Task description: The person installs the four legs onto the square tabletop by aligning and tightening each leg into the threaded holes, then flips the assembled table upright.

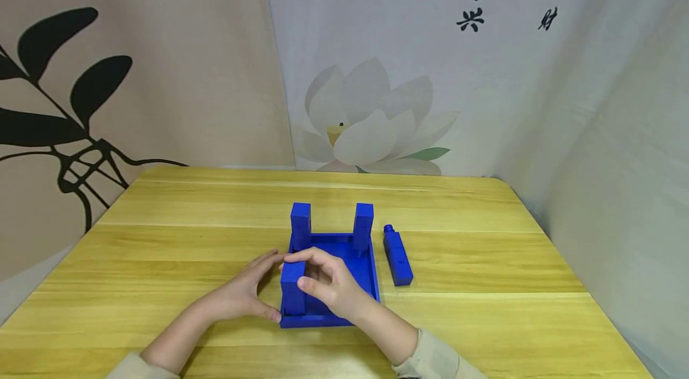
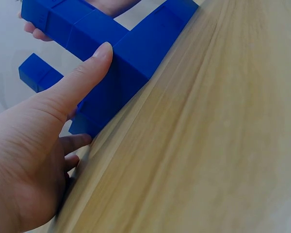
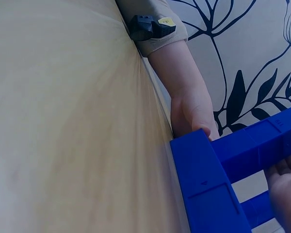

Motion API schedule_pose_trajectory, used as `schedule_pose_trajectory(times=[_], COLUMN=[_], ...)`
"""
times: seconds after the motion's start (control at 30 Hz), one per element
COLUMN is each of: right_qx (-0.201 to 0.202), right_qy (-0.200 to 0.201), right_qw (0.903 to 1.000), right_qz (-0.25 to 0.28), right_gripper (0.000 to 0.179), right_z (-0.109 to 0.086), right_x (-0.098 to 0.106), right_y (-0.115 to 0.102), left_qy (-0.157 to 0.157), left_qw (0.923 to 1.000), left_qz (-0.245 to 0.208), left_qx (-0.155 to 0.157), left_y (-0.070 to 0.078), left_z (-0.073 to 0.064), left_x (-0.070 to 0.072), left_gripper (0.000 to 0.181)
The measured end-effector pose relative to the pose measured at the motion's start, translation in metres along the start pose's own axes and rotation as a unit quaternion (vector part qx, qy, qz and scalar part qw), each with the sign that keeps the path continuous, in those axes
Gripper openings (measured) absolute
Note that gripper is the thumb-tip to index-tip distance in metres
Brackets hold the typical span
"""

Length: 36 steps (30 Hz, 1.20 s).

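A blue square tray-like base [image 1: 328, 322] with a raised rim lies on the wooden table, with three square blue legs standing up from its corners. My right hand [image 1: 336, 289] pinches the upper part of the front left leg [image 1: 293, 295], its thumb on the right face and its index finger over the top. At that same corner my left hand [image 1: 242, 295] steadies the base, thumb [image 2: 94, 60] pressed near the front corner and the other fingers along the left side. The back left leg [image 1: 301, 223] and back right leg [image 1: 363, 223] stand untouched by either hand.
Just right of the base, a loose blue leg [image 1: 398, 259] with a narrower stub at its far end lies on the table [image 1: 484, 319]. Behind the table's far edge hangs a printed curtain [image 1: 377, 116].
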State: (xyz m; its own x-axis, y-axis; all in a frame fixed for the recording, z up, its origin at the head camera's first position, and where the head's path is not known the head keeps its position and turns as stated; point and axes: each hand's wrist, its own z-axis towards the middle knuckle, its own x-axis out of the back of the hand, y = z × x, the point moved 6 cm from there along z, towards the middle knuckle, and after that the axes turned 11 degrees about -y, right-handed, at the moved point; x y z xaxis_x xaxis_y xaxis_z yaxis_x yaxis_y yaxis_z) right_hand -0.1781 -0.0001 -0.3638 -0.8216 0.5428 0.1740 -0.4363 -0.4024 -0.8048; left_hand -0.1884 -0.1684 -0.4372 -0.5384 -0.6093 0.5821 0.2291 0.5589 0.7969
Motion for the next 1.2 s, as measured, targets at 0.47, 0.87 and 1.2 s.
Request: schedule_pose_trajectory(times=[0.47, 0.87, 1.2], right_qx=[-0.012, -0.121, -0.161], right_qy=[-0.002, 0.029, 0.063], right_qw=[0.9999, 0.9922, 0.9849], right_qz=[0.01, 0.007, -0.002], right_gripper=[0.043, 0.04, 0.038], right_z=[0.001, -0.008, -0.024], right_x=[0.0, -0.001, 0.006], right_y=[0.0, 0.0, -0.01], left_qy=[0.004, 0.003, -0.005], left_qw=[1.0, 0.9999, 0.9995], left_qz=[0.002, -0.003, -0.019], left_qx=[-0.005, -0.011, -0.023], left_y=[0.002, 0.002, 0.004], left_z=[-0.001, 0.0, 0.0], left_x=[0.001, 0.001, 0.0], left_gripper=[0.111, 0.11, 0.105])
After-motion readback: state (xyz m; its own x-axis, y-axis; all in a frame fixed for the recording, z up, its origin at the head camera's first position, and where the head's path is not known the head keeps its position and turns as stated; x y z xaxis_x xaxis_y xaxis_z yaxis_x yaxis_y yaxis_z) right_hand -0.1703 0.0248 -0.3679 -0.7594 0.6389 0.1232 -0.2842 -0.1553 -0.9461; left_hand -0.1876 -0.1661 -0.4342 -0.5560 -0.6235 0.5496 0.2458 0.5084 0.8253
